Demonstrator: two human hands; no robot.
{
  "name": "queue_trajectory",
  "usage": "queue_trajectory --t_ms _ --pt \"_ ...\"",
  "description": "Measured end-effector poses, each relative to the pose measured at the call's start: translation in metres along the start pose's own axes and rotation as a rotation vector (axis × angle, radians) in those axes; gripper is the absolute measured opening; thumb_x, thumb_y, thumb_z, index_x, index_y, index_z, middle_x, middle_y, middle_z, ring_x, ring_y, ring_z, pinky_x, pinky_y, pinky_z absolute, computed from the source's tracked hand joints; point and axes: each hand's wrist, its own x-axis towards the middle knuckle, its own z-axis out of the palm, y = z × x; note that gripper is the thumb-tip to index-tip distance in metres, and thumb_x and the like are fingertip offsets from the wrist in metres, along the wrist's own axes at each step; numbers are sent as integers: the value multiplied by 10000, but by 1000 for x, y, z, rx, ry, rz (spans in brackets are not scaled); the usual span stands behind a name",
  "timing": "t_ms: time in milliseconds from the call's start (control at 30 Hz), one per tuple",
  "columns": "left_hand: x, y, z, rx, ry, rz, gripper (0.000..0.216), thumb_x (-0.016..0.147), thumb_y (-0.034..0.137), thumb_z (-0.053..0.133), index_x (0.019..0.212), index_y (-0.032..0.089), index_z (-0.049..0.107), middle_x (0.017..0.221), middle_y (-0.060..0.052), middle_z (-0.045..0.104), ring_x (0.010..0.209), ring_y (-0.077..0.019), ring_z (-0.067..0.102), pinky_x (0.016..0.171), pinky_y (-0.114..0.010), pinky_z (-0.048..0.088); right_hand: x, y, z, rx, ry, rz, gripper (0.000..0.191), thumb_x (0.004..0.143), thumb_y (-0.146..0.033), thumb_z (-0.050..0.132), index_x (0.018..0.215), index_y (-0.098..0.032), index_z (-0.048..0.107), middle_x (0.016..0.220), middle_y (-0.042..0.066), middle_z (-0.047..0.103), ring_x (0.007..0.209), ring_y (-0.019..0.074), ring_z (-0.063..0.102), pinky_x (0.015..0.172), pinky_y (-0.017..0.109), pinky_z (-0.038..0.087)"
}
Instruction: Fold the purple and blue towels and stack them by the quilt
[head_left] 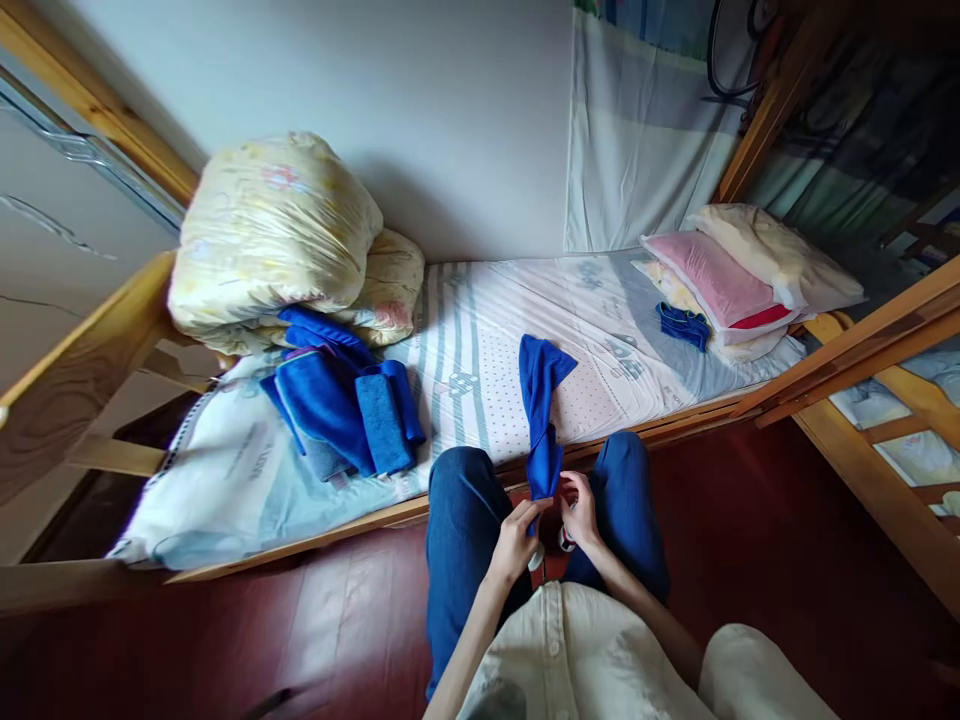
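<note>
A long blue cloth [538,400], perhaps a towel, trails over the bed's front edge, its near end between my knees. My left hand [516,540] has its fingers closed on that near end. On the other side of the cloth, my right hand [579,508] is curled with thumb and fingertips close together at its edge, apparently pinching it. Further left on the mattress lies a heap of blue towels [322,405], with a rolled lighter blue towel [382,422] on its right side. A small dark blue bundle [682,326] rests near the pillows at right.
The patterned mattress [480,350] runs along the wall inside a wooden bunk frame. A large yellow floral quilt [270,230] is piled at the left end. A pink pillow [712,270] and a cream one [780,255] lie at the right, near a slanted wooden ladder [870,340].
</note>
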Motion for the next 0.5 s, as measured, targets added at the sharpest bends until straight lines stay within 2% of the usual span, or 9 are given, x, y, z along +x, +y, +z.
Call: queue_trajectory --t_ms 100,167,367,500 --pt "-19 4 3 -8 62 9 383 986 158 454 1204 238 759 1114 -103 770 1065 -217 728 974 -381 618 4 1 0 -74 -88 -114 566 846 -70 522 1361 -247 679 1428 128 631 1339 252 612 1159 461 510" --pt "-27 4 6 25 53 39 363 987 173 473 1201 237 759 1133 -104 775 1099 -227 726 985 -392 624 4 1 1 -106 -172 -160 598 881 -58 493 1410 -279 662 1482 115 598 1383 237 587 1190 448 483" --pt "-32 1 13 141 -27 232 384 966 133 473 1182 229 775 1121 -113 786 1051 -222 747 915 -341 655 -1 -4 -1 -176 -395 -216 552 929 -57 469 1382 -282 691 1373 83 670 1250 209 666 1107 370 530" --pt "-30 6 9 152 -35 261 345 990 180 489 1171 219 781 1089 -112 790 999 -216 749 886 -325 657 -4 -6 -5 -252 -487 -243 517 886 -45 540 1317 -267 719 1217 52 689 1061 188 703 960 292 564"
